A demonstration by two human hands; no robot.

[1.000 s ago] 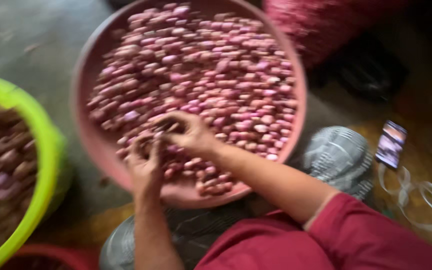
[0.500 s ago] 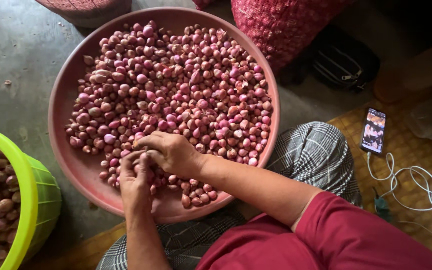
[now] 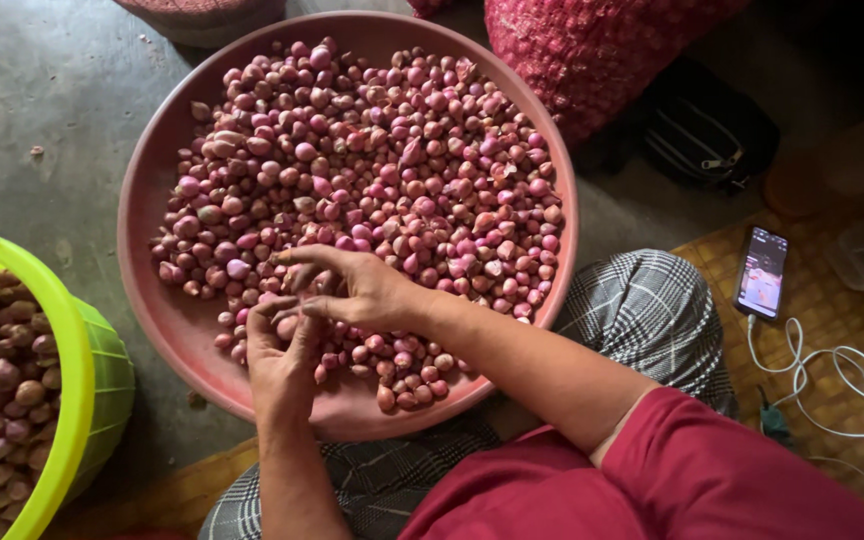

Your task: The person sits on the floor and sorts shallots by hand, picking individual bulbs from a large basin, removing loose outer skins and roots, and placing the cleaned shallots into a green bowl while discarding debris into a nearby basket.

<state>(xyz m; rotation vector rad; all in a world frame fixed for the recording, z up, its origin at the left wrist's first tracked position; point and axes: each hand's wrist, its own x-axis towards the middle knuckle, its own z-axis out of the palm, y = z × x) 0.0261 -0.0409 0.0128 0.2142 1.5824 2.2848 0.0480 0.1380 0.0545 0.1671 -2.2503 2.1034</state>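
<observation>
Pink shallots [image 3: 372, 170] fill the round basin [image 3: 157, 190] beyond our fingers; left hand [image 3: 282, 350] and right hand [image 3: 357, 290] pinch one shallot [image 3: 288, 326] together.

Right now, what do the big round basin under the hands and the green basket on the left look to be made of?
Basin: likely moulded plastic, a dull reddish-pink with a smooth, slightly scuffed wall and a rolled rim. Green basket: probably plastic too, bright lime and a little glossy, with ribbed sides. Both hold small shallots with dry, papery purple-red skins.
</observation>
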